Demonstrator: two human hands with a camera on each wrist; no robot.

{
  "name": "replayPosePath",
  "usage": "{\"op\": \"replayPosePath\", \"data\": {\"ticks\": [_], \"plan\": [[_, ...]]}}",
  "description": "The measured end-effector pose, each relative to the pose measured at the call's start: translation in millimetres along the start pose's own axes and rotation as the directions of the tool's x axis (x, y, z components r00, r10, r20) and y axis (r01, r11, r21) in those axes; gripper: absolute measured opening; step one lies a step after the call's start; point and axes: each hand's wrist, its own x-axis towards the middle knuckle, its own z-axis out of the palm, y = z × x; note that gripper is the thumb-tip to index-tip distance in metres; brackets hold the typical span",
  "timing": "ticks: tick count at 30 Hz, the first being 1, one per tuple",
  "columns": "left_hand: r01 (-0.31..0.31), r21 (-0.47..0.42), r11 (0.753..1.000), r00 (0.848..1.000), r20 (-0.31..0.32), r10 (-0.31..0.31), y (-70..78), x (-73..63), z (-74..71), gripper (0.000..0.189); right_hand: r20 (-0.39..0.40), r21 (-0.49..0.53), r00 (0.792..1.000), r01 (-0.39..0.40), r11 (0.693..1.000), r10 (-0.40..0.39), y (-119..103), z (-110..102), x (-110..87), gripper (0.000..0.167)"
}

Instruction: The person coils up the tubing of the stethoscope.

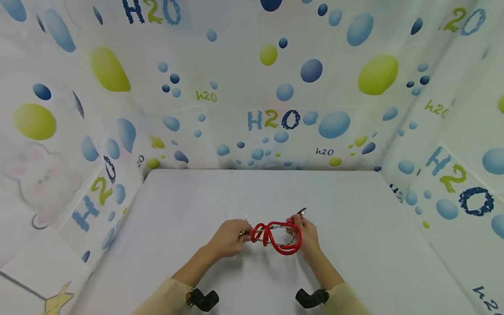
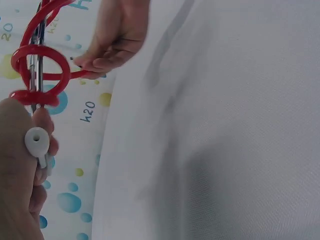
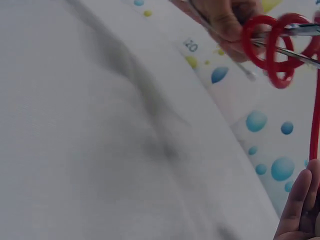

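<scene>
Here you are, the looped stethoscope of red tubing and silver metal (image 1: pixel 271 236) raised above the white table (image 1: pixel 197 197), stretched between your hands. Your left hand (image 1: pixel 232 238) grips its silver metal ear tubes (image 2: pixel 40 75); your right hand (image 1: pixel 308 238) pinches the red tubing's far end, by the dark-rimmed chestpiece (image 1: pixel 302 212). It looks like winding or unwinding, can't tell which; next probably calls for a steady left, a guiding right. Tabletop spreads either side of the stethoscope; the drop-printed curtain (image 1: pixel 236 57) hangs well beyond it.
</scene>
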Motion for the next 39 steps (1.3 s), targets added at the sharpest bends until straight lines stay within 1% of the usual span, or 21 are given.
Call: {"op": "replayPosePath", "data": {"ticks": [4,6,8,10,11,12,14,16,17,18,19,20,21,22,24,25,27,29,32,35,39], "plan": [[0.108,0.022,0.994,0.986,-0.132,-0.104,0.2,0.3,-0.3,0.012,0.022,0.070,0.999,-0.033,0.997,0.031,18,8,-15.2,0.041],[0.181,0.028,0.983,0.970,-0.172,-0.174,-1.0,0.3,-0.3,0.012,0.021,0.076,1.000,0.011,0.997,-0.012,26,14,-24.7,0.038],[0.255,0.020,0.967,0.951,-0.188,-0.247,-2.0,-0.2,0.5,0.010,0.027,0.021,0.994,0.104,0.994,-0.105,32,21,-35.1,0.031],[0.319,0.013,0.948,0.931,-0.191,-0.310,-2.8,-0.9,1.5,0.007,0.063,-0.077,0.963,0.268,0.960,-0.264,38,29,-44.1,0.023],[0.346,0.017,0.938,0.922,-0.189,-0.337,-3.2,-1.2,2.2,0.007,0.101,-0.142,0.921,0.387,0.911,-0.376,40,32,-47.3,0.019],[0.370,0.022,0.929,0.914,-0.188,-0.359,-3.3,-1.4,2.6,0.007,0.145,-0.211,0.863,0.505,0.837,-0.484,42,35,-49.9,0.017],[0.395,0.058,0.917,0.906,-0.192,-0.378,-4.4,-1.9,4.4,0.006,0.232,-0.313,0.709,0.703,0.639,-0.666,42,41,-52.5,0.017],[0.394,0.114,0.912,0.909,-0.196,-0.369,-5.3,-3.4,6.7,0.005,0.301,-0.364,0.564,0.813,0.454,-0.769,40,45,-53.0,0.020],[0.397,0.147,0.906,0.910,-0.196,-0.366,-5.8,-4.7,8.2,0.004,0.325,-0.376,0.519,0.838,0.395,-0.791,38,47,-53.0,0.021],[0.393,0.183,0.901,0.913,-0.194,-0.359,-6.6,-6.5,10.2,0.003,0.341,-0.392,0.506,0.843,0.369,-0.793,35,49,-52.8,0.021],[0.384,0.215,0.898,0.918,-0.196,-0.346,-7.1,-8.6,12.4,0.003,0.344,-0.397,0.520,0.835,0.381,-0.782,33,51,-52.8,0.020],[0.374,0.240,0.896,0.922,-0.201,-0.331,-7.7,-11.0,14.7,0.004,0.337,-0.397,0.554,0.817,0.419,-0.761,30,53,-52.7,0.018],[0.360,0.255,0.897,0.926,-0.211,-0.312,-8.3,-13.3,17.5,0.005,0.319,-0.398,0.607,0.783,0.478,-0.728,29,55,-52.5,0.015],[0.347,0.269,0.899,0.930,-0.227,-0.291,-9.0,-15.5,20.6,0.006,0.286,-0.398,0.674,0.730,0.555,-0.681,27,57,-51.7,0.010],[0.311,0.288,0.906,0.934,-0.270,-0.235,-11.2,-20.4,27.2,0.007,0.188,-0.374,0.810,0.582,0.722,-0.556,27,61,-49.0,0.006],[0.292,0.291,0.911,0.932,-0.300,-0.203,-12.5,-22.5,30.3,0.007,0.130,-0.345,0.866,0.496,0.797,-0.483,27,63,-47.3,0.012],[0.264,0.300,0.917,0.922,-0.357,-0.148,-15.7,-26.6,36.0,0.007,0.041,-0.310,0.937,0.343,0.887,-0.348,28,67,-43.8,0.020],[0.241,0.311,0.919,0.907,-0.409,-0.099,-18.8,-31.1,40.4,0.008,-0.004,-0.301,0.969,0.235,0.924,-0.248,30,70,-40.9,0.025],[0.227,0.317,0.921,0.881,-0.469,-0.056,-23.0,-37.1,44.3,0.009,0.015,-0.310,0.993,0.119,0.943,-0.120,30,71,-39.3,0.030],[0.221,0.313,0.924,0.870,-0.492,-0.041,-27.0,-40.6,46.0,0.009,0.067,-0.314,0.998,0.020,0.949,0.001,27,70,-37.3,0.037],[0.204,0.317,0.926,0.876,-0.482,-0.027,-31.7,-40.1,46.0,0.008,0.090,-0.313,0.987,-0.101,0.944,0.136,21,68,-32.3,0.044]]}}
